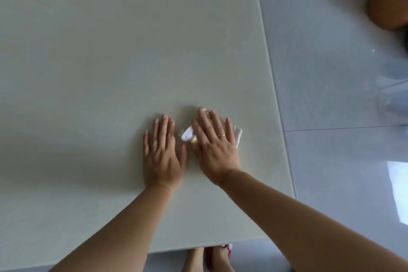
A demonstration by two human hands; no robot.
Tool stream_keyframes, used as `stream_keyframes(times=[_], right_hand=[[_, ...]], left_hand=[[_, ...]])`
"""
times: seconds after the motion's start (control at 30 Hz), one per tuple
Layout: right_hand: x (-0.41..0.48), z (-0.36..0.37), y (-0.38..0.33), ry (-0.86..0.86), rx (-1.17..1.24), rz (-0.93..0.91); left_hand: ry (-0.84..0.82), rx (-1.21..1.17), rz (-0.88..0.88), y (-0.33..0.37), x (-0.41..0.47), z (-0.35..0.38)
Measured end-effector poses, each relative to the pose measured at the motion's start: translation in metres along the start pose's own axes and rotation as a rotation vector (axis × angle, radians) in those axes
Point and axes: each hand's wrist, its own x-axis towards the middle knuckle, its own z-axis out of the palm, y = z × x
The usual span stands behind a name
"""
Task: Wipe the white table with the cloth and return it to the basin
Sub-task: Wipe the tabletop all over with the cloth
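- Right grip [215, 146] flat, fingers straight, pressing the cloth [187, 135] onto the surface [88, 62].
- Left grip [162, 150] spread flat, holding nothing, just beside the right.

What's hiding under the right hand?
A white cloth, pressed on the white table by the right hand. Its edges poke out on both sides, with a yellow bit near the thumb. The middle is covered, so its full shape can't be seen.

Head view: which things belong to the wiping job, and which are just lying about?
Job: white table, cloth, right hand pressing flat on it, left hand flat on the table.
Lying about: blurred brown object at top right, tiled floor.
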Motion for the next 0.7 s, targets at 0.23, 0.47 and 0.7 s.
stream_keyframes(times=[0.23, 0.47, 0.7], right_hand=[[0.062, -0.025, 0.070, 0.017, 0.016, 0.184], [0.051, -0.002, 0.004, -0.047, -0.081, -0.092], [0.099, -0.020, 0.053, 0.065, 0.021, 0.355]], left_hand=[[-0.049, 0.003, 0.004, 0.001, 0.001, -0.004], [-0.079, -0.009, 0.011, 0.001, 0.000, -0.003], [-0.064, -0.030, 0.020, -0.002, 0.002, -0.003]])
